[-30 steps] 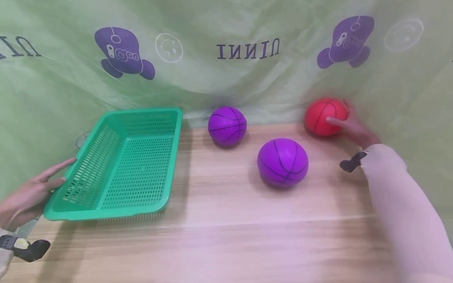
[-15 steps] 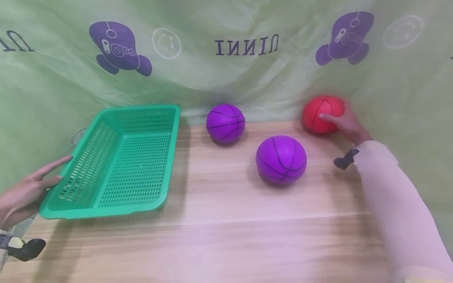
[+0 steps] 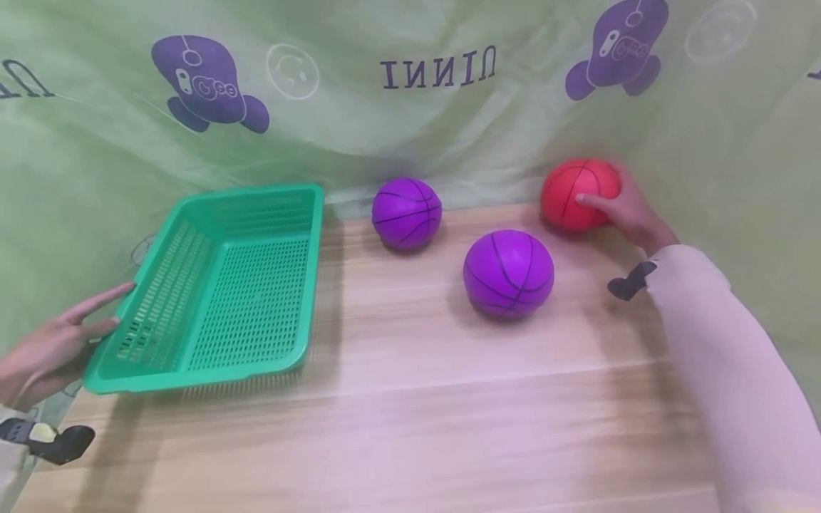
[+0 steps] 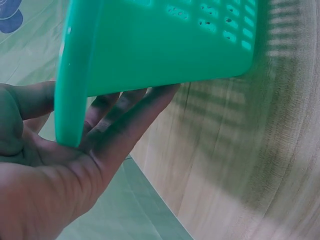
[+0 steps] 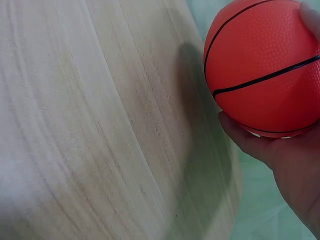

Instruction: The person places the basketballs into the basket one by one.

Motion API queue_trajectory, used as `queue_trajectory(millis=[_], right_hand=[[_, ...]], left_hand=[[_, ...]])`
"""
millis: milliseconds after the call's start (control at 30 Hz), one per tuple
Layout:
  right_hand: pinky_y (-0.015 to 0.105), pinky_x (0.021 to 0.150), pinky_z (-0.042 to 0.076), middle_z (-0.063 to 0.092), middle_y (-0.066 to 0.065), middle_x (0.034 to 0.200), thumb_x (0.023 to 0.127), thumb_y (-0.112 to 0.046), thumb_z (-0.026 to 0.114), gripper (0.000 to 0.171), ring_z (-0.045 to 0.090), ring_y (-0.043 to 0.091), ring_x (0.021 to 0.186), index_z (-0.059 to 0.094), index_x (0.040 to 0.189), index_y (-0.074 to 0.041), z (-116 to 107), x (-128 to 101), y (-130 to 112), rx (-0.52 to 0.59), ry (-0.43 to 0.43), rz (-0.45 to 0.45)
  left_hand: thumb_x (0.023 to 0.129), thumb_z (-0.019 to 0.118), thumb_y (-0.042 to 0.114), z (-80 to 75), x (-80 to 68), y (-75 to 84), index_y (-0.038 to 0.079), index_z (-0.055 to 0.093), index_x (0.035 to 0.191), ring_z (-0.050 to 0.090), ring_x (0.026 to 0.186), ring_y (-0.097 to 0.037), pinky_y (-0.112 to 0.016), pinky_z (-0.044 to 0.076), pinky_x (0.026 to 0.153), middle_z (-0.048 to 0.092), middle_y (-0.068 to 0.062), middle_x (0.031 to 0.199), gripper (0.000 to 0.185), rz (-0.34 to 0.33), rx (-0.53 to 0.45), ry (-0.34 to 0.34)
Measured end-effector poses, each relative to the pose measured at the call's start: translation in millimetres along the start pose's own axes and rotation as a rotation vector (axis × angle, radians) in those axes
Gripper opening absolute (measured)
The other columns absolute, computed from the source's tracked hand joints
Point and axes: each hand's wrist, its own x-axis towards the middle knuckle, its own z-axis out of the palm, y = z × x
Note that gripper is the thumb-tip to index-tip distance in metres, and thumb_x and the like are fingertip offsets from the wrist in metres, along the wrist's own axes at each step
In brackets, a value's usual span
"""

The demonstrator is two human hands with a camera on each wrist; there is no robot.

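Note:
My left hand (image 3: pixel 51 356) holds the near left corner of a green plastic basket (image 3: pixel 314 278). In the left wrist view the thumb lies at the outside of the rim and the fingers reach beneath the wall, with the basket tilted off the table there. At the back right my right hand (image 3: pixel 635 214) grips a red mini basketball (image 3: pixel 571 196), its thumb across the front and the other fingers mostly hidden behind. The right wrist view shows the red ball (image 5: pixel 260 65) resting against the palm side, close to the table edge.
Two purple mini basketballs sit on the wooden table (image 3: pixel 398 427): one at the back (image 3: pixel 407 214), the other nearer the middle (image 3: pixel 509 274). A green printed cloth (image 3: pixel 436 128) hangs behind the table and along its sides.
The head view has tilted, so the balls and cloth sit slightly higher in the picture. Both hands keep their holds, and the red ball has come very slightly nearer the purple ones.

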Motion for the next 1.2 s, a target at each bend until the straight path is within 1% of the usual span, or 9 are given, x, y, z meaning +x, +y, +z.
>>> queue_trajectory(millis=[200,400,567,633,700,767,867,933,1200], right_hand=[[0.016,0.085,0.048,0.029,0.014,0.149,0.095,-0.026,0.068,0.085,0.035,0.028,0.130,0.014,0.160,-0.016,-3.7,-20.5,-2.5,-0.024,-0.008,-0.002],[0.013,0.080,0.049,0.029,0.014,0.149,0.095,-0.025,0.069,0.086,0.038,0.027,0.128,0.015,0.160,-0.017,-1.1,-37.6,-11.5,-0.031,-0.025,-0.024],[0.014,0.077,0.052,0.027,0.014,0.148,0.096,-0.019,0.067,0.084,0.038,0.025,0.126,0.013,0.160,-0.017,1.8,-53.1,-16.6,0.043,-0.020,-0.010],[0.016,0.075,0.053,0.027,0.013,0.148,0.096,-0.017,0.066,0.083,0.039,0.023,0.124,0.013,0.160,-0.019,2.8,-58.5,-17.8,0.074,-0.022,-0.006],[0.017,0.074,0.054,0.027,0.013,0.148,0.096,-0.017,0.066,0.082,0.041,0.021,0.121,0.014,0.159,-0.020,3.2,-64.0,-18.3,0.080,-0.025,-0.003],[0.018,0.074,0.055,0.026,0.014,0.147,0.097,-0.015,0.065,0.081,0.042,0.020,0.120,0.014,0.159,-0.021,3.1,-68.7,-18.2,0.081,-0.033,-0.003],[0.019,0.074,0.055,0.027,0.015,0.147,0.097,-0.016,0.065,0.081,0.044,0.018,0.116,0.014,0.160,-0.021,0.2,-74.2,-18.2,0.057,-0.053,-0.003],[0.019,0.073,0.055,0.028,0.015,0.145,0.097,-0.016,0.065,0.080,0.046,0.016,0.114,0.014,0.159,-0.020,-3.0,-76.6,-19.7,0.038,-0.061,-0.011],[0.018,0.071,0.055,0.030,0.015,0.144,0.095,-0.015,0.067,0.082,0.048,0.013,0.108,0.017,0.160,-0.023,-17.1,-92.1,-39.5,-0.055,-0.084,-0.044]], left_hand=[[0.110,0.036,0.011,6.6,3.3,4.5,0.034,-0.002,0.161,0.067,0.098,-0.022,-0.046,0.058,0.079,0.063,0.007,0.112,0.068,-0.008,-0.021,0.018],[0.110,0.035,0.007,13.2,0.5,4.4,0.030,-0.002,0.162,0.068,0.094,-0.023,-0.044,0.058,0.075,0.064,0.003,0.110,0.068,0.003,-0.017,0.030],[0.109,0.036,0.005,14.2,-3.7,5.4,0.030,0.002,0.162,0.068,0.090,-0.024,-0.042,0.059,0.072,0.065,0.002,0.109,0.068,0.012,-0.014,0.042],[0.109,0.037,0.004,13.5,-6.5,5.0,0.031,0.005,0.162,0.067,0.089,-0.023,-0.039,0.058,0.071,0.062,0.004,0.114,0.068,0.024,-0.009,0.042],[0.109,0.037,0.004,13.3,-10.1,4.8,0.034,0.007,0.162,0.065,0.086,-0.016,-0.032,0.057,0.069,0.050,-0.004,0.138,0.068,0.027,0.007,0.044],[0.109,0.038,0.005,12.9,-12.2,5.0,0.034,0.009,0.162,0.063,0.084,-0.014,-0.029,0.055,0.066,0.048,-0.002,0.139,0.067,0.027,0.015,0.053],[0.109,0.038,0.007,13.8,-11.9,7.0,0.033,0.005,0.162,0.064,0.087,-0.013,-0.030,0.056,0.070,0.054,-0.002,0.136,0.067,0.008,-0.010,0.047],[0.109,0.038,0.007,15.0,-9.3,9.1,0.031,0.003,0.162,0.067,0.092,-0.017,-0.036,0.058,0.074,0.064,0.008,0.112,0.068,0.004,-0.039,0.049],[0.108,0.036,0.004,19.2,-4.4,16.3,0.033,0.004,0.162,0.067,0.096,-0.017,-0.040,0.058,0.078,0.063,0.007,0.110,0.069,-0.020,-0.049,0.063]])
